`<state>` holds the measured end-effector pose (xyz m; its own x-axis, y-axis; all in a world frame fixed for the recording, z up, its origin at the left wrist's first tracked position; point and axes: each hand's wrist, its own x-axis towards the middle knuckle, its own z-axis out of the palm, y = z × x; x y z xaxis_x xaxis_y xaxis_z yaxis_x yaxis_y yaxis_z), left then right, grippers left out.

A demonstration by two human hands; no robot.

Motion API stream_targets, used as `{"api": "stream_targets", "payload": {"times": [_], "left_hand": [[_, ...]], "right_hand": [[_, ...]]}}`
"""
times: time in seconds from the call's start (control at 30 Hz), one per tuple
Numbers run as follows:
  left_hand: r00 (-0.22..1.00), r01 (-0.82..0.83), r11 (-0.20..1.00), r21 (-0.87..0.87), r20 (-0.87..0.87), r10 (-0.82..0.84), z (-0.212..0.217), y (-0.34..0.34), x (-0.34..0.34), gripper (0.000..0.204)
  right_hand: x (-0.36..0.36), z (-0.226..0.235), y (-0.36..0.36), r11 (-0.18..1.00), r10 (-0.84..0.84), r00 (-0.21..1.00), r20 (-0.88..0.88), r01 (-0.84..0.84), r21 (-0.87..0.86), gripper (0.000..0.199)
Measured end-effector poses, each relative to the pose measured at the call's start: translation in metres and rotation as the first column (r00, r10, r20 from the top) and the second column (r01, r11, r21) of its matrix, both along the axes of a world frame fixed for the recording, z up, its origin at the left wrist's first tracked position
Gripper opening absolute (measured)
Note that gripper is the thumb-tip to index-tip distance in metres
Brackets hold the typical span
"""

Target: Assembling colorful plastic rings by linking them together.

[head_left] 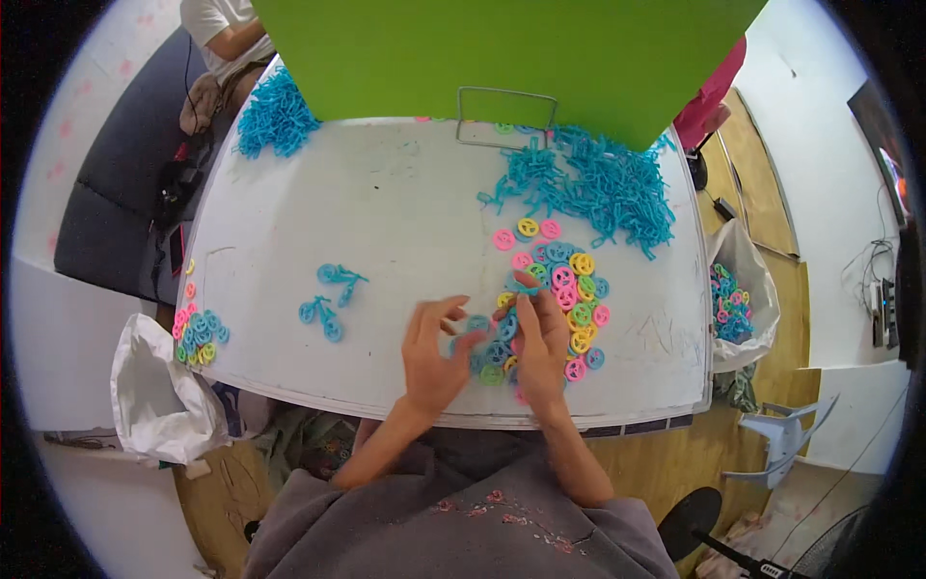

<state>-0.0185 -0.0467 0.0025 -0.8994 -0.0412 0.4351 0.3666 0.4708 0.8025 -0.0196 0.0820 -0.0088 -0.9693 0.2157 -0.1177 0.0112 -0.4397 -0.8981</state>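
Nearest the viewer, the person sits in a grey top (463, 536) with both forearms over the front edge of the white counter (386, 212).

Packages: a white plastic bag (159, 396) hangs open at the counter's front left corner. A second white bag (757, 280) hangs at the right edge and holds blue, green and pink discs.

Left hand (434, 352): fingers partly spread and curled, palm toward the right hand. Its fingertips meet a small blue ring piece (476, 324) held between the two hands. Whether the grip is a firm pinch cannot be told.

Right hand (540, 347): fingers close together and lightly curled. It rests on the near edge of the pile of coloured discs (564, 289) and touches the same blue ring piece from the right. The pile lies just right of counter centre and mixes pink, yellow, green and blue round discs with cut-out faces.

Left of the hands, two assembled blue pieces (330, 294) lie apart on bare counter. At the far left edge sits a small cluster of discs (200, 333).

Farther back, a heap of blue stick parts (598, 183) spreads across the right rear of the counter, with a smaller blue heap (275, 116) at the left rear corner. A wire handle (506, 116) stands before an upright green panel (502, 58). Another person (227, 39) sits beyond the left rear corner.
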Motion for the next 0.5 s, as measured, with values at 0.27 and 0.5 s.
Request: {"api": "stream_targets", "payload": {"times": [0.27, 0.5], "left_hand": [[0.979, 0.177, 0.932, -0.316, 0.153, -0.134, -0.030, -0.016, -0.022, 0.030], [0.892, -0.050, 0.800, 0.598, 0.387, -0.234, -0.006, -0.011, -0.013, 0.017]], "right_hand": [[-0.007, 0.022, 0.022, 0.897, 0.257, 0.966, 0.033, -0.251, 0.363, 0.017], [-0.008, 0.010, 0.022, 0.774, 0.273, 0.961, -0.045, -0.192, 0.603, 0.014]]}}
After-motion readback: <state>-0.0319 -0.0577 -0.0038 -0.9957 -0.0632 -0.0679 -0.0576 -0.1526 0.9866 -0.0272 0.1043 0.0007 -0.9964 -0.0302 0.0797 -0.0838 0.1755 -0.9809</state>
